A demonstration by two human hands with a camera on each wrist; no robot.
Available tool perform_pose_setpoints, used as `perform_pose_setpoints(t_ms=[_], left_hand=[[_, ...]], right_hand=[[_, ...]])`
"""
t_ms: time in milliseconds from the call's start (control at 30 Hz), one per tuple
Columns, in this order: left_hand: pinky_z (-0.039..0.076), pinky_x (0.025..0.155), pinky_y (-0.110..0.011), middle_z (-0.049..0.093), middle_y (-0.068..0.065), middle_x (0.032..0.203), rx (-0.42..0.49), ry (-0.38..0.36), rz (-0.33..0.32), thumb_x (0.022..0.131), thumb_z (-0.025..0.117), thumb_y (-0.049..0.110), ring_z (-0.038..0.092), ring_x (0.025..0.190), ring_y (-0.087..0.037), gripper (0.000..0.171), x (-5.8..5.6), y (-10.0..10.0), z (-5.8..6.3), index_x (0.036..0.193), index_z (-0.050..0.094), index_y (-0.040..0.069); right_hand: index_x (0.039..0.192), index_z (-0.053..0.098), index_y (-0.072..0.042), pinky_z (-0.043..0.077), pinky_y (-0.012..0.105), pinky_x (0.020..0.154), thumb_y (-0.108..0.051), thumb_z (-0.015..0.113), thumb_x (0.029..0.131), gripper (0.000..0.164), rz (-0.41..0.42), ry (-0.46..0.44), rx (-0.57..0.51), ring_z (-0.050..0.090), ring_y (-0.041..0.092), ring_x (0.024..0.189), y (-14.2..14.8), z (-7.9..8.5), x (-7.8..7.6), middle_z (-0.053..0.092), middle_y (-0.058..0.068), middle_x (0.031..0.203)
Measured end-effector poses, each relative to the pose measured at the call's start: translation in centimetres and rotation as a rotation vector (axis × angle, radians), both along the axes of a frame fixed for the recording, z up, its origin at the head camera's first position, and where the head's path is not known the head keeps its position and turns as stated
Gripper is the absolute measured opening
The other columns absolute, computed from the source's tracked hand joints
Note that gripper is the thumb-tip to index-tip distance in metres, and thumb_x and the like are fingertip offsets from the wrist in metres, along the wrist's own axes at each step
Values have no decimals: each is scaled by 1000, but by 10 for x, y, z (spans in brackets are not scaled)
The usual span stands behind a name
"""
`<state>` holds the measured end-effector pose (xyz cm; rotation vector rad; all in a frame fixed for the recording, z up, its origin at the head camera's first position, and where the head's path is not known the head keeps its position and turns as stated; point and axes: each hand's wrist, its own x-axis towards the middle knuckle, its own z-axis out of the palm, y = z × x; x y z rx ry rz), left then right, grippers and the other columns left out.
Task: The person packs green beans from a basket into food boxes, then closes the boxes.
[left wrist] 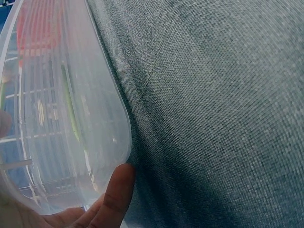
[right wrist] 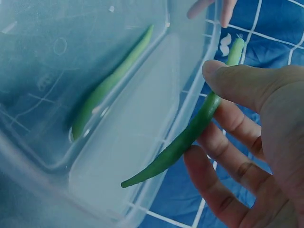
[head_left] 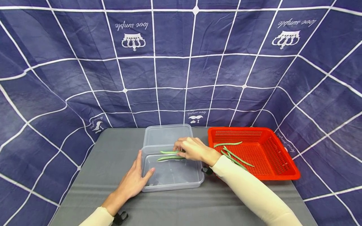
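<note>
A clear plastic container [head_left: 173, 183] stands on the grey table, with one green bean [right wrist: 111, 83] lying inside it. My right hand [head_left: 195, 149] is over its far right part and pinches another green bean [right wrist: 190, 130] between thumb and fingers. That bean slants over the container's far rim in the right wrist view. At the container's left end, my left hand [head_left: 134, 180] rests against the wall, fingers fairly straight along the outside and thumb spread over the rim. One fingertip [left wrist: 121, 178] touches the lower corner in the left wrist view.
A clear lid [head_left: 168, 134] lies just behind the container. To the right stands a red plastic basket [head_left: 282, 174] with several green beans [head_left: 237, 157] in it. A blue cloth [head_left: 175, 72] with white lines hangs behind and beside the table.
</note>
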<state>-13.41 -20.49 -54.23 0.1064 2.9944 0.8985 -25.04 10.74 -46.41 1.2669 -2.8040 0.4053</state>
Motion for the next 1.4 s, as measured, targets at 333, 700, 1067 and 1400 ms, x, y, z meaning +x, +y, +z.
perform_pose_setpoints(t_ms=[333,700,1067,1400], left_hand=[[55,119,-73,46,-33,180,-1,-3,7,115,64,65,61,156,-56,112,2,-1,0,189,-2,12],[56,118,-74,46,-32,180,-2,-16,10,114,62,69,62,155,-57,113,4,0,-1,189,-2,12],[56,117,-75,46,-32,181,-4,-16,13,115,63,67,62,154,-58,113,3,1,-1,189,-3,13],[55,119,-75,43,-31,183,-7,-25,14,115,60,70,59,158,-57,112,1,1,0,189,-5,15]], right_hand=[[117,85,-31,62,34,72,-30,92,103,17,13,-3,24,76,7,94,-14,-17,-2,79,-13,106],[118,85,-32,59,33,68,-32,94,101,19,0,-21,56,75,7,90,-20,-26,0,77,-13,103],[130,84,-29,67,45,76,-35,94,102,31,-25,-44,67,83,17,100,-11,-21,0,84,-7,117],[129,85,-31,66,45,75,-33,92,103,27,-53,-16,24,81,15,98,8,-6,3,82,-8,116]])
